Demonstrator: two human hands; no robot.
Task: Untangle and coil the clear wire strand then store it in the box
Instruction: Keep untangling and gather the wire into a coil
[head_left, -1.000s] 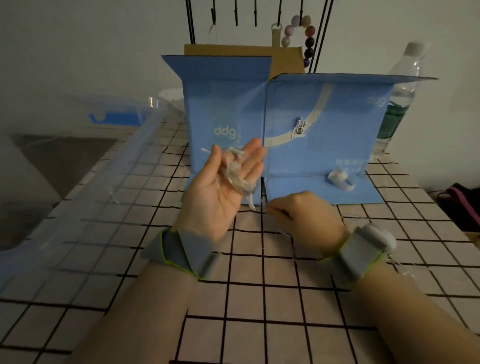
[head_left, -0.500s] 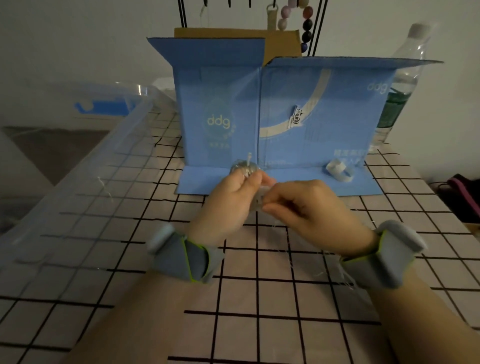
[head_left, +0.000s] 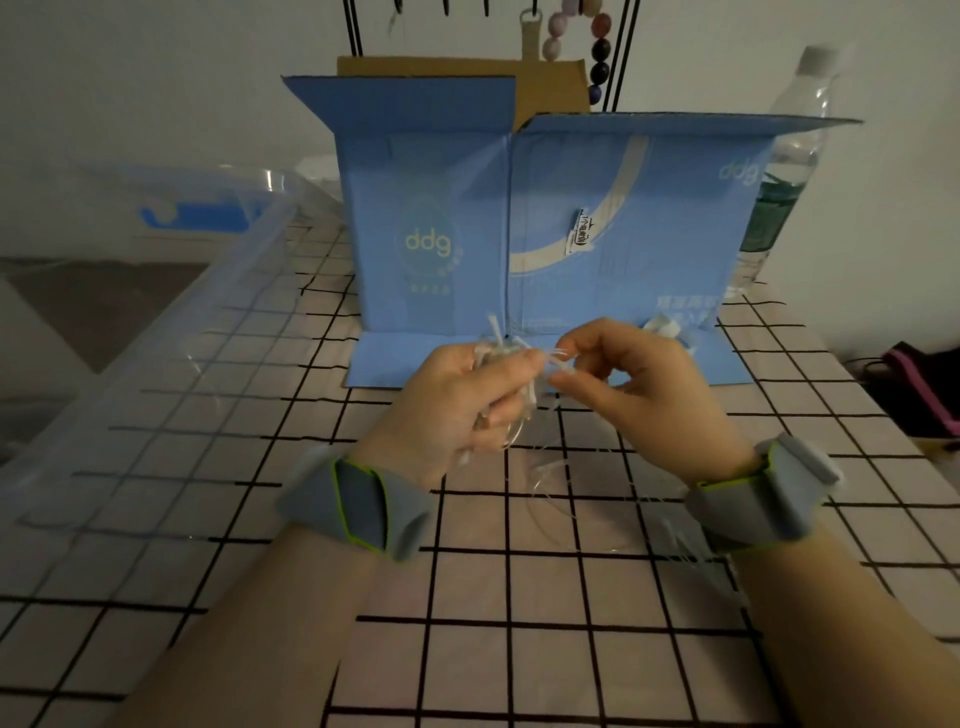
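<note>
Left hand (head_left: 462, 400): it is raised over the counter, the fingers curled around a small bundle of the clear wire strand (head_left: 506, 358), with the thumb pressing on top of it.
Right hand (head_left: 639, 384): it is close beside the left hand, and the thumb and forefinger pinch a short end of the strand that comes out of the bundle.
Clear wire strand: thin, glossy and nearly transparent; the gathered part is between the two hands, a few stiff whitish ends stand up above the left fingers, and loose round loops hang down and lie on the counter under the right wrist.
Wrist bands (head_left: 363, 504): grey soft fabric with a bright green edge, one on each wrist.
Counter (head_left: 519, 649): covered with a pale pink cloth that has a grid of thin black lines.
Box (head_left: 519, 234): light blue cardboard with the letters "ddg", standing behind the hands, its flaps open and one flap lying flat on the cloth.
Plastic bin (head_left: 156, 364): clear, smooth and rectangular, at the left of the counter.
Water bottle (head_left: 789, 171): clear plastic, upright, behind the right side of the box.
Beads (head_left: 597, 47): round, pink and dark, hanging above the box.
</note>
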